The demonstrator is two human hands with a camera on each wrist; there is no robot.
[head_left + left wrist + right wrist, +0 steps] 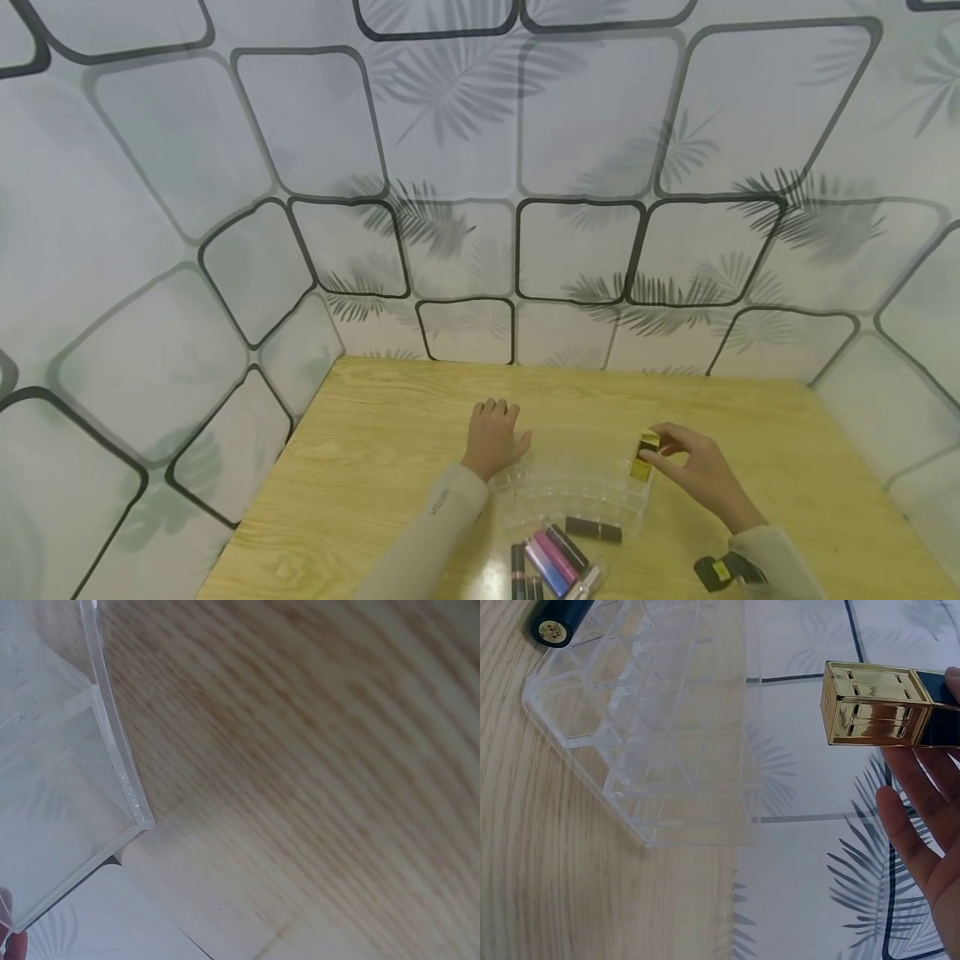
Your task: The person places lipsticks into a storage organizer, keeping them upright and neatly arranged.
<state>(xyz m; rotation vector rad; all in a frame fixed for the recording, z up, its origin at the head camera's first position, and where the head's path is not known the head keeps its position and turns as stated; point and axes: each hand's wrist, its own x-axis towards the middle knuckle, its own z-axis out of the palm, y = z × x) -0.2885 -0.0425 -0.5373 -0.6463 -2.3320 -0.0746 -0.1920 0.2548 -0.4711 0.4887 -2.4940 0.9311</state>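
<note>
A clear lipstick organizer (573, 496) with several compartments stands on the table. My left hand (495, 437) is at its back left corner; in the left wrist view, fingertips (16, 946) hold the edge of the clear panel, and the rest of that hand is out of sight. Between thumb and fingers, my right hand (701, 471) pinches a square gold and black lipstick (877, 705). The lipstick is held above the organizer's right end, its gold end pointing toward the compartments. In the right wrist view it appears apart from the organizer.
In front of the organizer lie a dark tube (592, 529), a magenta tube (555, 550), a blue-purple tube (546, 567) and several other lipsticks. The wood-grain table (390, 417) meets a patterned wall covering (465, 333) behind and at the sides.
</note>
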